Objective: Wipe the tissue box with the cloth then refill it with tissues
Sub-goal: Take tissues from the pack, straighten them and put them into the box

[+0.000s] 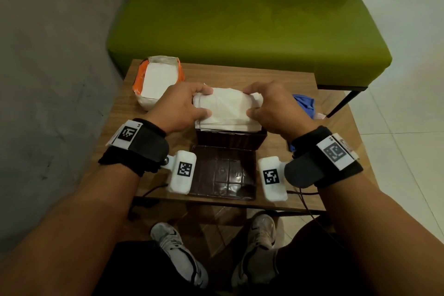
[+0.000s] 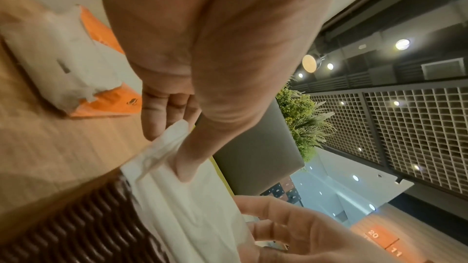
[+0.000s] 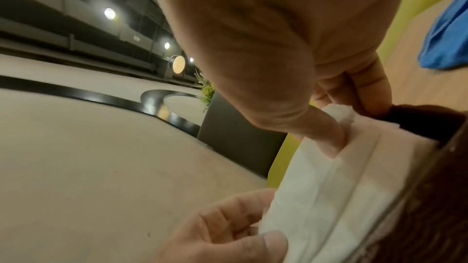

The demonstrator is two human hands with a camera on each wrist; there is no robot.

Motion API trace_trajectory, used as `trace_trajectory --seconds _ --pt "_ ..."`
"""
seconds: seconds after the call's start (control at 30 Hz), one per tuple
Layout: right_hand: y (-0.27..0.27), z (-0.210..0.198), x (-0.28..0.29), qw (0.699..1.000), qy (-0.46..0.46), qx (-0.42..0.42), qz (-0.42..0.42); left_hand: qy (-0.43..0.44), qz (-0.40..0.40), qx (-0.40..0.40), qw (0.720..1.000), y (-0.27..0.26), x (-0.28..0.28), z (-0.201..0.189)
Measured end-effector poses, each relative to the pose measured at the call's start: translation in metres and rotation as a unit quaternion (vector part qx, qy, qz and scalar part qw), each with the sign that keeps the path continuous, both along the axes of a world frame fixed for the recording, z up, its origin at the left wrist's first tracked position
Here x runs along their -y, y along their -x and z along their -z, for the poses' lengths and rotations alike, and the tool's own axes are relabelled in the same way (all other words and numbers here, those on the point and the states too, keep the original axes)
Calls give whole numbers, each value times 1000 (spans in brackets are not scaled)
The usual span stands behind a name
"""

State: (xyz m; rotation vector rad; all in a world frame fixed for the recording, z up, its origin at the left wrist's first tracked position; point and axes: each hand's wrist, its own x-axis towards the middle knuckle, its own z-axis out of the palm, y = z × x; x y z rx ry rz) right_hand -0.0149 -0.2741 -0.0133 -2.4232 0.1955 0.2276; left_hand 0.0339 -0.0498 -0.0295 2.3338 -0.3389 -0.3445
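A white stack of tissues (image 1: 227,109) sits partly inside the open dark brown tissue box (image 1: 230,140) at the table's middle. My left hand (image 1: 179,108) grips the stack's left end, thumb on top and fingers behind. My right hand (image 1: 274,109) grips the right end the same way. The left wrist view shows the tissues (image 2: 182,197) above the ribbed brown box wall (image 2: 83,227). In the right wrist view my thumb presses into the tissues (image 3: 329,183) at the box rim (image 3: 430,197). The blue cloth (image 1: 304,103) lies right of my hand, also the cloth (image 3: 448,33).
The box's brown lid (image 1: 223,175) lies flat near the table's front edge. An orange and white tissue pack (image 1: 157,80), torn open, stands at the back left of the wooden table (image 1: 276,74). A green bench (image 1: 240,21) is behind; a grey wall is left.
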Motion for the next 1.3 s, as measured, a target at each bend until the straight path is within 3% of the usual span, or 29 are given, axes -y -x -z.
trace_trajectory --seconds 0.27,0.53,0.67,0.8,1.07,1.2,1.3 --pt "0 10 -7 998 65 -19 5 -93 67 38 993 -6 4 1" --pt "-3 16 -4 996 91 -13 -2 -98 63 47 992 -3 5 12" --pt "-4 19 -6 991 131 -10 -15 -139 70 64 986 -1 8 17" --pt "-2 23 -11 976 208 -5 -60 -193 67 45 978 -4 14 23" --pt "-1 31 -15 953 272 -4 -136 -244 65 -8 968 -7 19 29" --pt "5 28 -11 946 291 55 -131 -256 62 -15 965 -6 23 29" --pt "12 25 -1 948 288 123 -58 -260 63 -24 963 -7 25 29"
